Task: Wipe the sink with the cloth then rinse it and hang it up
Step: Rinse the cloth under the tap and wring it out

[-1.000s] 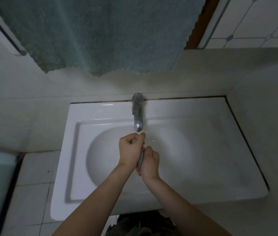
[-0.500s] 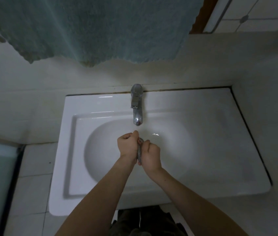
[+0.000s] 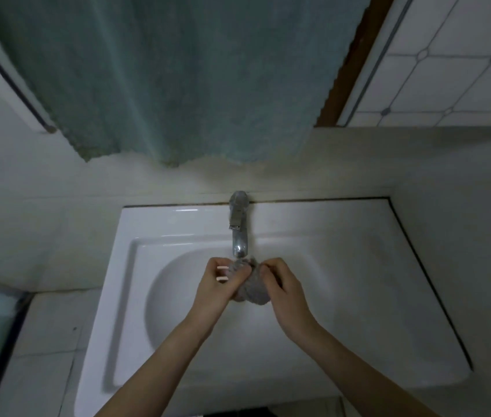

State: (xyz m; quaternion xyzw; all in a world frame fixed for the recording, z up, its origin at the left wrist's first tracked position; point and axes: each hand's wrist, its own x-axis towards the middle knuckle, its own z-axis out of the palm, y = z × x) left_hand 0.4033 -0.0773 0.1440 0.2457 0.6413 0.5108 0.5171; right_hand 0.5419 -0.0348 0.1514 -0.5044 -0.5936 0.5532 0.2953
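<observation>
Over the bowl of the white sink (image 3: 178,219), just near of the spout of the chrome tap (image 3: 239,233), the 2 hands hold the cloth (image 3: 251,285) between them. It is a small grey cloth, bunched into a wad, its far end right under the spout and the rest clear of the basin surface. The left hand (image 3: 218,282) has its fingers curled, thumb and fingertips pinching the left side of the wad. The right hand (image 3: 285,285) is curled round the right side, fingers folded in over the fabric. Both hands touch the cloth and are close together, with the wad showing in the gap.

This looks like the rinse step: the wiping appears done, and the cloth is being worked at the tap. Whether water is running cannot be told; no stream shows plainly below the spout.

The next move probably calls for squeezing or twisting the wad over the bowl so it drips into the sink, then opening it out flat enough to hang. A large teal towel (image 3: 178,79) hangs on the far wall above the tap; where the cloth itself is meant to hang does not show.
</observation>
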